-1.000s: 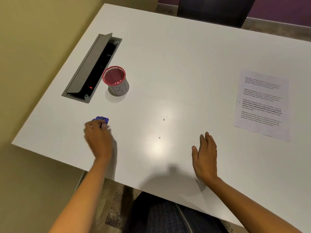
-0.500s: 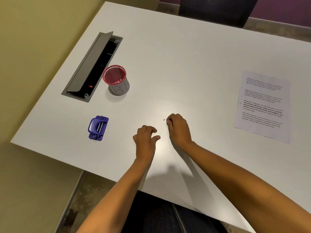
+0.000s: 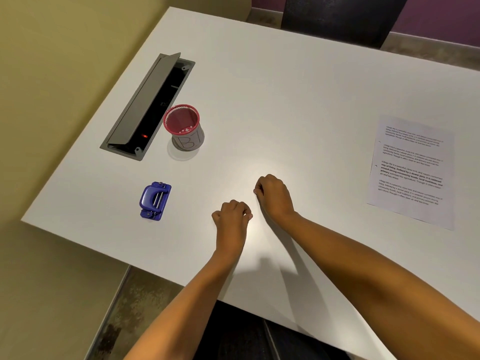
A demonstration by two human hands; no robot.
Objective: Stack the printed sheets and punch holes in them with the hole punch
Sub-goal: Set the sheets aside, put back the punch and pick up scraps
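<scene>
The blue hole punch [image 3: 155, 200] lies alone on the white table [image 3: 285, 87] near its front left edge. Printed sheets [image 3: 413, 170] lie flat at the right, with two small holes along their left edge. My left hand [image 3: 231, 216] and my right hand [image 3: 272, 196] rest close together in the middle front of the table, both with fingers curled and fingertips pinched down on the surface. Two tiny white specks seen there earlier are hidden under the fingertips. Neither hand touches the punch or the sheets.
A red mesh cup [image 3: 185, 128] with white paper dots at its bottom stands behind the punch. Beside it is an open grey cable hatch [image 3: 145, 105] in the tabletop. A dark chair [image 3: 337, 19] stands at the far side. A yellow wall runs along the left.
My left hand let go of the hole punch and moved right to the table's middle. My right hand moved forward and left. Both curled their fingers over the specks.
</scene>
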